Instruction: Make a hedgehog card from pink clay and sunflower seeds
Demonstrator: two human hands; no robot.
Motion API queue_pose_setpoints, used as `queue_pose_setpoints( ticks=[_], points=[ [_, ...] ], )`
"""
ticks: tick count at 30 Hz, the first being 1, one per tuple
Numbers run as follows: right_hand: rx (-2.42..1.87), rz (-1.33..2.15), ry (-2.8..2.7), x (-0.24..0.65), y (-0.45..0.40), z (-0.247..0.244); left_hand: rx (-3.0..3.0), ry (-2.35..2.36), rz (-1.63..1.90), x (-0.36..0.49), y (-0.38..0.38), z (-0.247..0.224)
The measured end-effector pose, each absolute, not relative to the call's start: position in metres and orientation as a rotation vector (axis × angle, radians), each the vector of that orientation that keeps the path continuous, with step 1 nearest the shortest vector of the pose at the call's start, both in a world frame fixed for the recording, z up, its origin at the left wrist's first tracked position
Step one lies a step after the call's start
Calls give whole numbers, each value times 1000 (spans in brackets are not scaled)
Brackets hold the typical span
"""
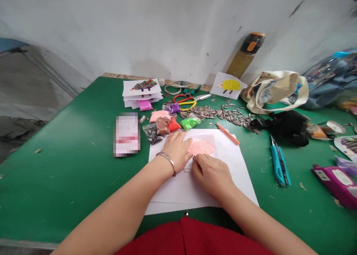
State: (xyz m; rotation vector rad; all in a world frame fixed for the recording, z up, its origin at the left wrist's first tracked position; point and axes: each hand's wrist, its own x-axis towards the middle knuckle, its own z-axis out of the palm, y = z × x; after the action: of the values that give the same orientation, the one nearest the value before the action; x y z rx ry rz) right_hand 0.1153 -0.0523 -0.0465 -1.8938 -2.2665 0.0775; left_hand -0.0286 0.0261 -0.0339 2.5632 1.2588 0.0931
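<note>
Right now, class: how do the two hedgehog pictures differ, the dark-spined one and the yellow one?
The dark-spined hedgehog picture has a dark striped body with coloured dots; the yellow hedgehog picture has a bumpy yellow body. The dark-spined one tops a stack of sheets; the yellow one sits alone near the wall, turned askew. Both are white sheets showing a hedgehog, head to the left.

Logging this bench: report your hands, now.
Left hand flat on white paper, beside pink clay; right hand at the clay's near edge. Orange clay tool by the paper's far corner.
</note>
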Motion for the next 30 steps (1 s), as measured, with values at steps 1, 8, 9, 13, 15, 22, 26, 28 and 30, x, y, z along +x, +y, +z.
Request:
queue_pose_setpoints(
  ticks=[1, 8, 9, 13, 15, 22, 26, 28, 30],
  points=[
    [-1886, 82, -2278, 116, -52, -47, 2565, 1259, 89, -29, 26, -34],
    [-1875, 92, -2275, 118, -53, -44, 2575, 1245, 76, -28, 27, -33],
    [-1851, 91, -2283, 119, -54, -43, 2575, 1243, 78, -28, 27, -33],
    [-1784, 90, -2301, 122, -58, -43, 2569, 1244, 79, -28, 27, -32],
    [-1792, 99, -2294, 121, -58, -43, 2562, 1248, 75, -28, 27, -32],
    [-1907, 106, -2243, 118, -53, -44, 2547, 1244, 101, -28, 27, -33],
    [-1939, 107, -2247, 118, -53, -44, 2550, 1244, 77, -28, 26, -33],
    [-1915, 98, -2258, 118, -53, -44, 2557, 1247, 82, -28, 26, -33],
    [-1904, 83, -2257, 117, -53, -45, 2563, 1249, 96, -28, 26, -34]
  ],
)
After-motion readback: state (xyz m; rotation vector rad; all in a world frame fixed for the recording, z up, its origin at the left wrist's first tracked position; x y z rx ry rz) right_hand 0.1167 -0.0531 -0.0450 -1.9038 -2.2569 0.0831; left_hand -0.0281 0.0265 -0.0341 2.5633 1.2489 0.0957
